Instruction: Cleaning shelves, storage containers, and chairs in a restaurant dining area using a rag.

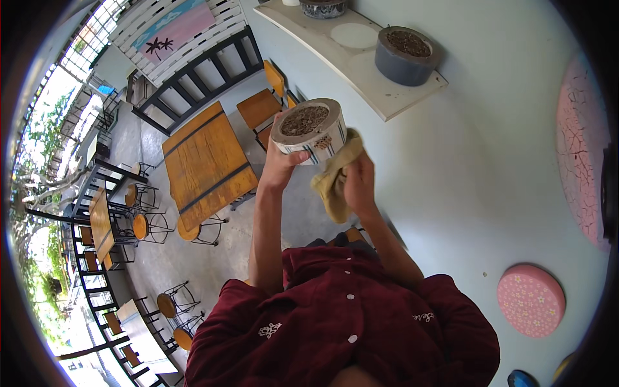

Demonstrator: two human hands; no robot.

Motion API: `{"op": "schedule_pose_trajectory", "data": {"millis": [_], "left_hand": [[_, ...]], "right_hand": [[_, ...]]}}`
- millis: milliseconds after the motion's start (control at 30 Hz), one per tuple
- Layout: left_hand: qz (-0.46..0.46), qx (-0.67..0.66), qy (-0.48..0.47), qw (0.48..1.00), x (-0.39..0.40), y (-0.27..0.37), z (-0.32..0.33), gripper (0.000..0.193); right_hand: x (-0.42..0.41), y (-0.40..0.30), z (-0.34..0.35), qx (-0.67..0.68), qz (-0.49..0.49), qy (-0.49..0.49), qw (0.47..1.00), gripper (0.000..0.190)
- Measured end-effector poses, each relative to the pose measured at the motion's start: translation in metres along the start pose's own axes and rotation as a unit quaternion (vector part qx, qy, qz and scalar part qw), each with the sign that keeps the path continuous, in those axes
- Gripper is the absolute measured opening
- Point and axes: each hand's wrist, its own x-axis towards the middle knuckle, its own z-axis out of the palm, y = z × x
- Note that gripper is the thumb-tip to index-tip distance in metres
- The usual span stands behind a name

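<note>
My left hand [280,164] grips a round striped pot [314,130] from its left side, with the thumb on its front. Brown soil or grit fills the pot, and a small brown patch marks its outer wall. A yellowish cloth [338,179] is bunched in my right hand [359,181]; its upper part lies against or close beside the pot's right side. Above and to the right, a dark grey round pot [406,58] of soil stands near the end of a pale wall shelf [358,67]. Another pot [323,8] is partly cut off at the top edge.
A wooden table [208,164] with dark bands stands at the left, beside wooden chairs [258,109] and stools [191,230]. The pale wall [449,193] runs along the right, bearing a pink flowered disc [531,301]. Further tables and a black railing lie far left.
</note>
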Motion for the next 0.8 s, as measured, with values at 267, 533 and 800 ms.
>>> {"op": "schedule_pose_trajectory", "data": {"millis": [267,533,800], "left_hand": [[-0.019,-0.143,-0.028,0.989,-0.010,0.000,-0.020,0.124],[0.025,-0.005,-0.068,0.997,-0.007,0.035,0.009,0.112],[0.029,0.009,-0.022,0.999,-0.005,0.025,0.009,0.102]], "right_hand": [[0.026,-0.046,-0.012,-0.087,0.000,-0.028,0.996,0.027],[0.074,-0.051,0.001,0.083,0.103,-0.087,0.987,0.039],[0.002,-0.024,-0.023,0.063,0.036,-0.087,0.994,0.041]]}}
